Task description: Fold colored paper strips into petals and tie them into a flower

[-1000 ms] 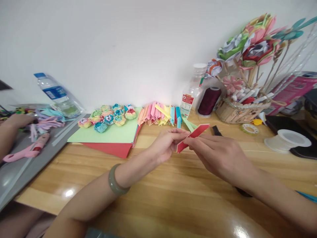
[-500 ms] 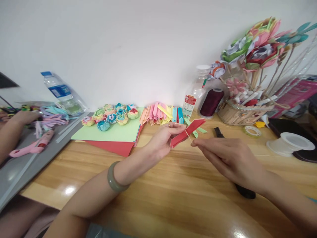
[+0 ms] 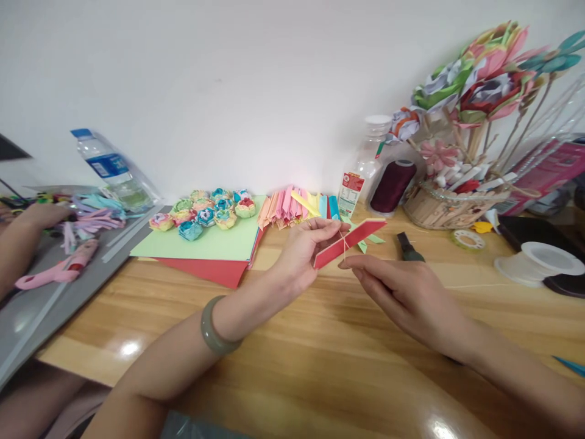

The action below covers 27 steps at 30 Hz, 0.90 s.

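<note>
My left hand (image 3: 306,253), a ring on one finger, grips a folded strip of red paper (image 3: 361,235) by its left half. The strip slants up to the right above the table. A thin pale string (image 3: 344,245) crosses over the strip's middle. My right hand (image 3: 406,292) pinches the string's lower end just below the paper, thumb and finger pressed together. Behind the strip, green paper strips (image 3: 375,238) lie on the table.
Paper flowers (image 3: 205,217) rest on green sheets (image 3: 196,249). Folded colored papers (image 3: 286,207), a bottle (image 3: 365,161), a maroon thread spool (image 3: 393,188) and a basket of flowers (image 3: 450,207) line the wall. A white spool (image 3: 539,263) stands right. A co-worker's arm (image 3: 25,241) reaches in at left.
My right hand has moved slightly left, bringing the string's end down below the strip. The string now crosses itself on the paper. The strip has turned a little.
</note>
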Available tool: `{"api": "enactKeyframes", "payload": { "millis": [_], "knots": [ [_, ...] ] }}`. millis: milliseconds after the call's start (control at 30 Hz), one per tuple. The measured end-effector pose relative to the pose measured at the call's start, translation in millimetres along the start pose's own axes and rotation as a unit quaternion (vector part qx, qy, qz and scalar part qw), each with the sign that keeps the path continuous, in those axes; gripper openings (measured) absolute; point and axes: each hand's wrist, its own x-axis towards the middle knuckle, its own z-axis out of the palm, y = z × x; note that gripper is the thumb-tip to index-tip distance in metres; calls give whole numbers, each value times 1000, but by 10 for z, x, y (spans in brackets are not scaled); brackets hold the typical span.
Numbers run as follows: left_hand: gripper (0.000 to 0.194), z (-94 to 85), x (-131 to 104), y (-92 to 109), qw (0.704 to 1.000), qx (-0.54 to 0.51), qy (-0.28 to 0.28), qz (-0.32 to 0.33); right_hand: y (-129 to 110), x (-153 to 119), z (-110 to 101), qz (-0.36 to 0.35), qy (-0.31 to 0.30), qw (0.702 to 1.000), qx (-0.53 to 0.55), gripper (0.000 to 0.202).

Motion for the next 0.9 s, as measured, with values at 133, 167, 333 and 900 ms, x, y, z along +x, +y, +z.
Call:
{"api": "enactKeyframes", "payload": {
  "millis": [133,167,333,900],
  "knots": [
    [8,2,-15,-8,1000,-14,-2,-12,11,9,-18,87,-16,993,80,27],
    [8,6,-26,0,1000,-17,-1,-18,31,15,-21,120,-11,986,117,26],
    [7,45,-93,62,998,-41,-18,-36,156,40,-2,211,48,917,335,24],
    [8,152,-144,-30,985,64,26,159,-64,73,-43,297,102,907,280,16]
  ]
}}
